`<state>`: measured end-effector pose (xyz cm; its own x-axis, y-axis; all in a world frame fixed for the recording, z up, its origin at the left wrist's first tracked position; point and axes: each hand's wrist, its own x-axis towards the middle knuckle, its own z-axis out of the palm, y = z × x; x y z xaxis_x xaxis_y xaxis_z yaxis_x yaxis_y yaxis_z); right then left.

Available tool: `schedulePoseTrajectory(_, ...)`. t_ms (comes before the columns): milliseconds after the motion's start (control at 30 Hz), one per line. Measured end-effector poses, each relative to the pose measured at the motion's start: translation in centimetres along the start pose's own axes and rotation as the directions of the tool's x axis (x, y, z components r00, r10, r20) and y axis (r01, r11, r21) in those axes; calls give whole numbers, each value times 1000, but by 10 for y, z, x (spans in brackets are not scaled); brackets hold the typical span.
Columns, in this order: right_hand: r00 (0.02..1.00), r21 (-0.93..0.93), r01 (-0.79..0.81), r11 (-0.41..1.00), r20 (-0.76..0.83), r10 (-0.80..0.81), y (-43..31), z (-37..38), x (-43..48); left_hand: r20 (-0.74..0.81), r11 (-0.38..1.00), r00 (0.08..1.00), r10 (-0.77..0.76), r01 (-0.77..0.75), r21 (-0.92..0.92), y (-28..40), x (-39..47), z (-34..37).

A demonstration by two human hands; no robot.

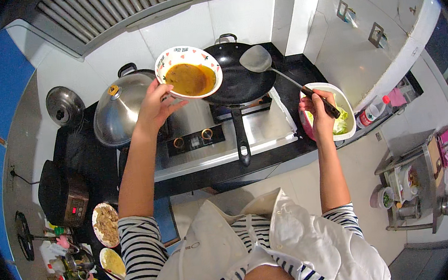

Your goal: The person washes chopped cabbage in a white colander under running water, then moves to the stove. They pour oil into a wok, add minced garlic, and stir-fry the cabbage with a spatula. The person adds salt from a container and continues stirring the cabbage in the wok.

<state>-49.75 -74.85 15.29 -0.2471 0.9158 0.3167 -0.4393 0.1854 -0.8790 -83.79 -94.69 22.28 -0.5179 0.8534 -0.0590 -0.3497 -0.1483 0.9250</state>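
My left hand point(157, 107) grips the near left rim of a white patterned bowl point(217, 72). Brown liquid point(190, 79) lies in the bowl, which is raised over the left edge of a black wok point(238, 78). The wok sits on the right burner of a steel gas stove point(193, 155), its long handle point(241, 134) pointing towards me. In my right hand point(318, 108) is the black handle of a metal wok spatula point(256, 59), whose blade hangs above the wok's right side. Beneath that hand stands a white and pink basin point(344, 92) with green leafy vegetables point(341, 122).
A domed steel lid point(122, 109) covers the pan on the left burner. Beyond it leans a smaller lid point(64, 106). A rice cooker point(63, 192), a bowl of meat point(106, 225), a bowl of yellow food point(112, 264) and several bottles line the left counter. A plastic bottle point(371, 113) stands right.
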Motion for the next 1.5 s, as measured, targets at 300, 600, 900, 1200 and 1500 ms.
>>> schedulePoseTrajectory(300,998,18,48,999,-47,-47,-8,-4,5,-26,1000,999,-20,20,14,-1,64,9)
schedulePoseTrajectory(600,997,18,57,998,-48,-56,-9,-15,12,-90,998,996,-16,21,56,2,84,31)
schedulePoseTrajectory(900,999,21,40,999,-34,-39,-11,-21,16,-110,992,994,20,-6,128,8,96,45)
schedulePoseTrajectory(1200,999,27,38,999,-36,-37,-13,-23,17,-117,985,993,22,-1,175,17,99,54)
schedulePoseTrajectory(1500,998,11,25,1000,-51,-24,-14,-28,19,-139,982,990,28,-2,189,26,97,64)
